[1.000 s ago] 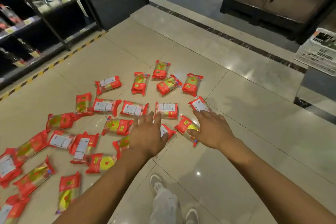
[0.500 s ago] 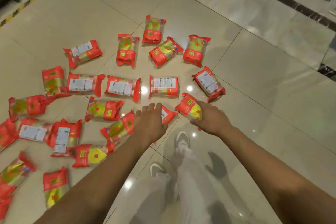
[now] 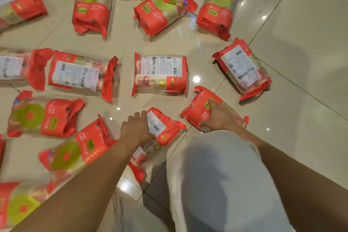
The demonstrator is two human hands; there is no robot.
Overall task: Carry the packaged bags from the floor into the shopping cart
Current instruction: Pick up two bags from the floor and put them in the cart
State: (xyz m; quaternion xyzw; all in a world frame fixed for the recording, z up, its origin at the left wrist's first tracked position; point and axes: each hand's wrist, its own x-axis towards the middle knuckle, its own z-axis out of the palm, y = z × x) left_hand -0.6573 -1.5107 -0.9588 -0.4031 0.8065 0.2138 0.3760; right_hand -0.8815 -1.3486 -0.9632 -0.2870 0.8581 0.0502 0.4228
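1. Our left hand point(image 3: 136, 131) has its fingers curled over the edge of a white-label bag point(image 3: 163, 128) and grips it. This bag sits just nearer us than the centre bag point(image 3: 160, 73), the label-up pack in the middle of the spread.
2. Our right hand point(image 3: 220, 117) is clamped round a second bag point(image 3: 199, 107) by its red end, nearer us than the centre bag and to its right.
3. We cannot tell whether either gripped bag has left the floor point(image 3: 301, 62).
4. Other bags point(image 3: 163, 8) ring the centre bag, beyond it and on both sides, all flat on the tiles.
5. The packs are partly clear film, and their contents are too blurred to name.
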